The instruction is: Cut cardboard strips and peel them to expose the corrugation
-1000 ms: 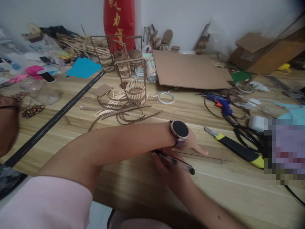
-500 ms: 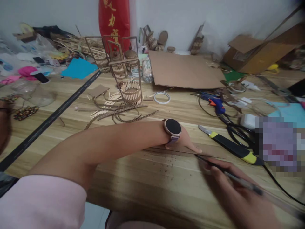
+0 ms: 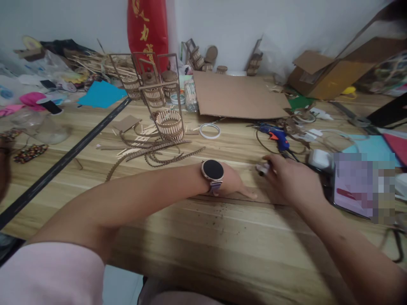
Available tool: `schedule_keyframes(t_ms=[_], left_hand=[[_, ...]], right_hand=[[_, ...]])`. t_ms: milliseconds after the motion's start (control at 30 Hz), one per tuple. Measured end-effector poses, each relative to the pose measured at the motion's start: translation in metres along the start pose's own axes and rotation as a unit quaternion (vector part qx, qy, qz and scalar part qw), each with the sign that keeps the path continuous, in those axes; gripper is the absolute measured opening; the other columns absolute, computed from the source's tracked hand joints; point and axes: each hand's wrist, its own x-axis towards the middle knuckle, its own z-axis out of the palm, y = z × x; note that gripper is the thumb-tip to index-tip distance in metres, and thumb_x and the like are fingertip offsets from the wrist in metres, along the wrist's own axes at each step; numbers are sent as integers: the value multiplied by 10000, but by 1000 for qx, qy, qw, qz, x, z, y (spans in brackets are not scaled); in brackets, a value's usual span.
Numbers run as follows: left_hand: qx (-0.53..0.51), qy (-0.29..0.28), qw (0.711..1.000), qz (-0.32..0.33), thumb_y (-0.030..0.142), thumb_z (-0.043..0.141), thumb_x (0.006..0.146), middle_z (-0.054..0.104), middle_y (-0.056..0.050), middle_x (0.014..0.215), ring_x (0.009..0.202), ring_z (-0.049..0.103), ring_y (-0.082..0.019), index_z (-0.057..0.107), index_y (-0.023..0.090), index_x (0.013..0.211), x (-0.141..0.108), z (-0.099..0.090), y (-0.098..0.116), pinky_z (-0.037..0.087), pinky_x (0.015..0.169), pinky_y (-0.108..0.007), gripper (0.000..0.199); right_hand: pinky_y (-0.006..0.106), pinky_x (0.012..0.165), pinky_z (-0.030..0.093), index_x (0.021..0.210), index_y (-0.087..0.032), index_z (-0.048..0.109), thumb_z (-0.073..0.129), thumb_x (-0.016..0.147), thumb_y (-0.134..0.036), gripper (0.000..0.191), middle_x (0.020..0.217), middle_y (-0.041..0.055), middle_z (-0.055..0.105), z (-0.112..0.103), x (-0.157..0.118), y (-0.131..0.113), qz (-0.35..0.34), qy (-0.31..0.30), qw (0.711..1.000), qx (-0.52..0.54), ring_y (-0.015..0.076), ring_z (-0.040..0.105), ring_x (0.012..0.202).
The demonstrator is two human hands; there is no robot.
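Note:
My left hand (image 3: pixel 233 182), below a wrist with a round dark watch (image 3: pixel 213 170), lies on a narrow brown cardboard strip (image 3: pixel 263 195). One finger stretches out along the strip; the others are mostly hidden behind the hand and wrist. To its right, my right hand (image 3: pixel 291 178) is curled, palm down, just above the strip's right part. Between its fingertips shows a small pale and dark end of something, too blurred to name. The black and yellow utility knife and the pen cannot be made out now. Dark crumbs (image 3: pixel 219 216) lie in front of the strip.
Behind my hands are a blue glue gun (image 3: pixel 280 137), a white tape ring (image 3: pixel 210 131), curled corrugated strips (image 3: pixel 168 159) and small stick baskets (image 3: pixel 170 125). A large cardboard sheet (image 3: pixel 241 95) lies farther back. A phone (image 3: pixel 352 182) is at right; another person's arm (image 3: pixel 4 169) shows at left.
My right hand has swung up and away from the strip's edge, where it held a pen, to where the utility knife lay. My left hand stays on the strip. The view has shifted slightly.

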Motion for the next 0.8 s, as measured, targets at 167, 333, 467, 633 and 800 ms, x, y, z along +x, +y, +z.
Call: schedule_keyframes(t_ms=[167,333,467,633,800], left_hand=[[118,-70,990,37,236,782,870,701,-78,1249,998,689,-250,523,395,1501,-30,-6,-10,480,734,-297,700],[117,-18,992,30,322,739,910,675,-108,1206,982,674,-248,669,230,1331,-40,6,-15,486,724,-310,437],[112,7,994,17,247,689,925,701,-84,1118,909,673,-221,714,193,1195,-40,12,-19,465,672,-298,277],[138,51,988,-37,121,569,953,718,-93,1030,855,678,-223,742,158,1058,-38,18,-30,425,607,-310,206],[153,139,976,-68,97,487,998,684,-122,980,916,661,-252,710,126,946,-51,34,-21,459,641,-326,230]], right_hand=[[399,748,502,1233,-141,675,473,924,-265,389,975,173,777,26,29,-5,-22,-14,1000,4,334,726,916],[417,801,546,1323,-178,626,498,935,-413,472,1020,131,768,26,8,40,-14,-32,998,47,319,725,934],[512,859,562,1127,-217,727,584,833,-586,493,1039,161,724,35,-16,86,-20,-51,996,77,392,697,1002],[538,864,555,1087,-201,728,512,884,-521,436,1009,169,718,46,-28,99,-58,-53,994,82,397,692,979],[569,746,539,1172,-168,677,378,957,-532,518,1081,241,677,30,-34,75,-32,-17,999,39,459,681,976]])
